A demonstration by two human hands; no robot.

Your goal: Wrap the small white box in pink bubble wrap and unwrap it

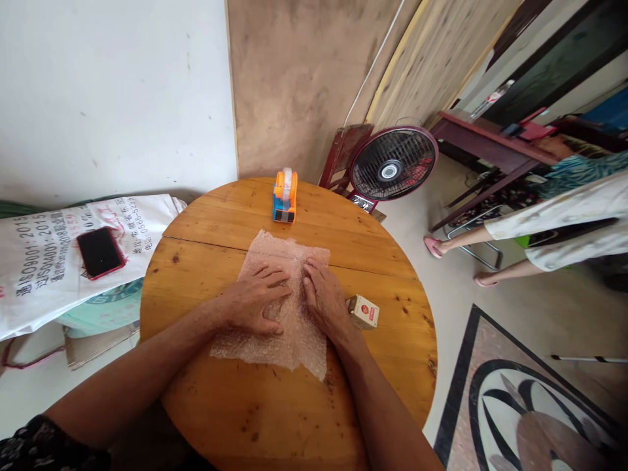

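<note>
A sheet of bubble wrap (pixel 279 350) lies spread on the round wooden table (pixel 235 418). My left hand (pixel 258 297) rests flat on its left part, fingers apart and pointing right. On the sheet's right side lies my right hand (pixel 324 294), its fingers stretched out and pointing away from me. Neither hand holds anything. Just right of my right wrist is a small cardboard box (pixel 364 311) with a red label. Beyond the sheet, at the far side of the table, stands an orange and blue tape dispenser (pixel 285 196) with a roll of tape.
A fan (pixel 392 163) stands behind the table beside a dark red chair (pixel 343 154). Left of the table, a phone (pixel 101 252) lies on a white printed sack (pixel 44 261). At right, a person (pixel 520 222) in light trousers stands near a desk (pixel 490 134).
</note>
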